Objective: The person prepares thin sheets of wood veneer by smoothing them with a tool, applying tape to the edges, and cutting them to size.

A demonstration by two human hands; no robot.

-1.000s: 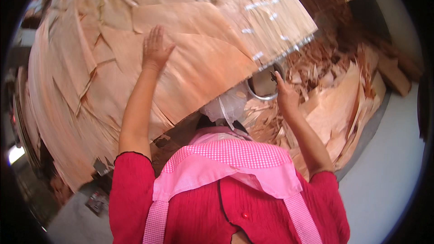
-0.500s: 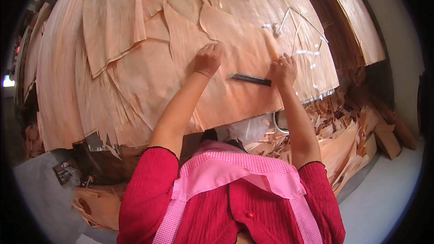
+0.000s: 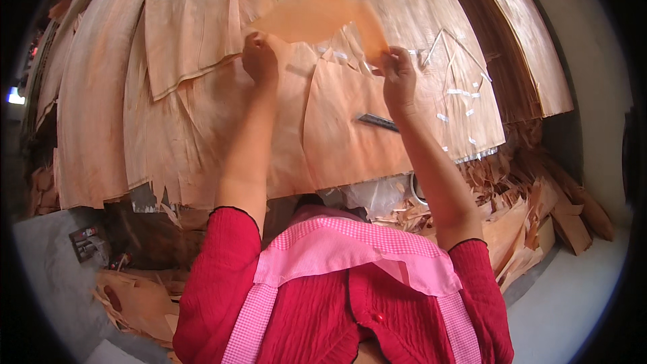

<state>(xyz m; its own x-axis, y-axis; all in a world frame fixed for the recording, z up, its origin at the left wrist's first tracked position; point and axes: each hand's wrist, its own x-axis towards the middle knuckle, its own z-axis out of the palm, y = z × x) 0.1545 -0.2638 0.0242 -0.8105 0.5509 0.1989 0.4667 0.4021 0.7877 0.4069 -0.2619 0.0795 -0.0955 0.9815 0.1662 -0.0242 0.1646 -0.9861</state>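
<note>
Right hand [image 3: 399, 79] on orange sheet [image 3: 313, 15] (thin, arched)

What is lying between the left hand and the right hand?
In the head view, a thin orange sheet, blurred, bows between the left hand and the right hand, which both grip it; paler sheets lie beneath.

The thin orange sheet [image 3: 309, 16] looks like smooth wood veneer, the slim dark bar [image 3: 379, 122] metallic. Near, the crimson top [image 3: 303, 310] is crinkled cloth; right, torn tan wood scraps [image 3: 519, 219] look rough.
</note>
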